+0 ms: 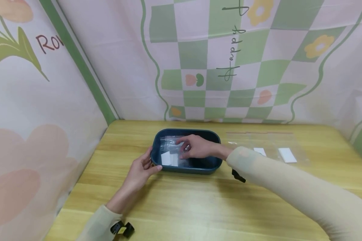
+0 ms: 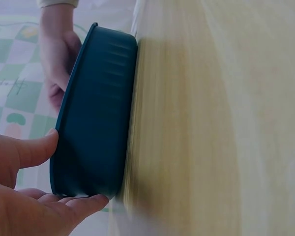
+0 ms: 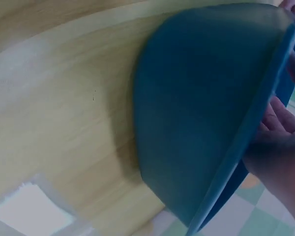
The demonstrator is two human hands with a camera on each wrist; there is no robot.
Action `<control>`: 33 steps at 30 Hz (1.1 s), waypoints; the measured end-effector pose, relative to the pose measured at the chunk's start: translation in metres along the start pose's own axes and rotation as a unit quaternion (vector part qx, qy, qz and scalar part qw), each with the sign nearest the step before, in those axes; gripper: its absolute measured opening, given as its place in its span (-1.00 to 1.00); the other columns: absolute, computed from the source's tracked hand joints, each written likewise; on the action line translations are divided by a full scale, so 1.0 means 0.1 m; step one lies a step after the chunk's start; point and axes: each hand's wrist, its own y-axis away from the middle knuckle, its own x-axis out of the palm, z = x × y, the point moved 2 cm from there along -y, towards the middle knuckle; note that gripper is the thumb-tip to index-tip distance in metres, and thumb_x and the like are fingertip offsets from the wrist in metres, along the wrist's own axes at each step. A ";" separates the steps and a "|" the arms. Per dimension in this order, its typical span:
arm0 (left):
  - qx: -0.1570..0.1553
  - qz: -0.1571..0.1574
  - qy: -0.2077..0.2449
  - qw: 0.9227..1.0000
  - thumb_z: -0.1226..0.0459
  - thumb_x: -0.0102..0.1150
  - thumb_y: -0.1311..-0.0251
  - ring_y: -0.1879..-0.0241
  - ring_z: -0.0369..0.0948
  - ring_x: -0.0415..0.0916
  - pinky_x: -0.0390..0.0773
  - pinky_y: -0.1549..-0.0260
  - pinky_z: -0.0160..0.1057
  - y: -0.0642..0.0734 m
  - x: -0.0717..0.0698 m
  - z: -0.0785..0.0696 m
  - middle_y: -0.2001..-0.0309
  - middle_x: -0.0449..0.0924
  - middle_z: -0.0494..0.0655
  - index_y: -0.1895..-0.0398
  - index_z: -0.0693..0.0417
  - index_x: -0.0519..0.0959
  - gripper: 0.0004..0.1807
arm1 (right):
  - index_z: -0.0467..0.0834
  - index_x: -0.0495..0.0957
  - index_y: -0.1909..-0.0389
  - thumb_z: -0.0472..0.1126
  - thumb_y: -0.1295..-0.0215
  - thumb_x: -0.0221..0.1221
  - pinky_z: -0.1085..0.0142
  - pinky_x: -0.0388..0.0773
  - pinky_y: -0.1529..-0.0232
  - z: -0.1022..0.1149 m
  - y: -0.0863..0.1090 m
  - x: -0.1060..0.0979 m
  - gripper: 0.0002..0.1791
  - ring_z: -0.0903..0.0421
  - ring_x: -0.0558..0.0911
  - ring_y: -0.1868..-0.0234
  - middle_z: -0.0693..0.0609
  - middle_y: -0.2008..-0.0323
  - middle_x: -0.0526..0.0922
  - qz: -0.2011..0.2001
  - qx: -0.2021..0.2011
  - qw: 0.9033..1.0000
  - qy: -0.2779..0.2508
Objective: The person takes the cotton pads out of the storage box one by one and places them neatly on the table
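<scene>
A dark blue plastic bin [image 1: 185,170] with rounded corners stands on the wooden table. My left hand [image 1: 140,170] grips its left end, thumb at the rim and fingers against the outer wall, as the left wrist view also shows. Inside the bin, at the left, lies a clear zip bag [image 1: 168,144] with white pieces [image 1: 166,159] in it. Over that bag, inside the bin, is my right hand [image 1: 199,147], its thumb and index fingertips apart. In the right wrist view the bin wall [image 3: 201,108] hides part of this hand.
To the right of the bin, clear zip bags [image 1: 273,140] with red seal lines lie side by side, a white piece [image 1: 287,155] in one. Patterned cloth [image 1: 193,53] hangs behind the table [image 1: 181,207] and along the left.
</scene>
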 end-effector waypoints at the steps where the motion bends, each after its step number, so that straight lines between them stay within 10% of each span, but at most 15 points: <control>1: -0.001 0.000 -0.001 1.000 0.53 0.31 -0.35 -0.49 0.11 0.26 0.43 -0.33 -0.14 0.00 0.00 0.00 -0.60 0.12 0.21 -0.66 0.28 0.06 -0.10 | -0.33 0.45 -0.43 -0.23 -0.41 0.38 0.25 0.75 0.03 0.01 -0.01 0.01 -0.36 0.01 0.74 0.00 -0.14 -0.01 0.75 -0.006 -0.006 1.000 0.020; 6: 0.000 0.000 -0.005 1.000 0.53 0.31 -0.35 -0.49 0.11 0.26 0.42 -0.34 -0.14 0.00 0.00 -0.01 -0.60 0.12 0.20 -0.66 0.27 0.06 -0.10 | -0.33 0.50 -0.39 -0.16 -0.44 0.37 0.30 0.78 0.15 0.04 -0.04 0.05 -0.40 0.03 0.76 -0.04 -0.18 -0.12 0.74 -0.023 -0.014 0.999 0.039; 19: -0.004 0.001 -0.012 1.000 0.49 0.34 -0.35 -0.49 0.12 0.26 0.42 -0.34 -0.13 0.01 -0.01 -0.01 -0.61 0.08 0.20 -0.66 0.26 0.05 -0.08 | -0.34 0.51 -0.39 -0.28 -0.36 0.41 0.14 0.62 -0.28 0.16 -0.08 0.13 -0.39 -0.02 0.60 -0.32 -0.14 -0.25 0.67 -0.039 -0.020 0.997 0.060; 27: -0.002 -0.001 -0.008 1.000 0.52 0.32 -0.35 -0.48 0.12 0.27 0.45 -0.32 -0.15 0.01 0.01 -0.02 -0.60 0.10 0.22 -0.66 0.28 0.05 -0.09 | -0.30 0.45 -0.46 -0.42 -0.27 0.42 0.32 0.77 0.22 0.17 0.00 0.12 -0.28 0.18 0.79 0.36 -0.23 -0.34 0.57 -0.068 -0.013 0.997 0.024; 33: 0.006 -0.002 -0.002 1.000 0.53 0.31 -0.35 -0.47 0.15 0.29 0.45 -0.31 -0.11 0.01 0.02 -0.02 -0.58 0.12 0.26 -0.65 0.30 0.05 -0.10 | -0.32 0.44 -0.46 -0.43 -0.28 0.40 0.33 0.70 0.43 0.20 0.13 -0.01 -0.29 0.13 0.78 0.45 -0.22 -0.34 0.57 -0.068 -0.038 0.997 0.018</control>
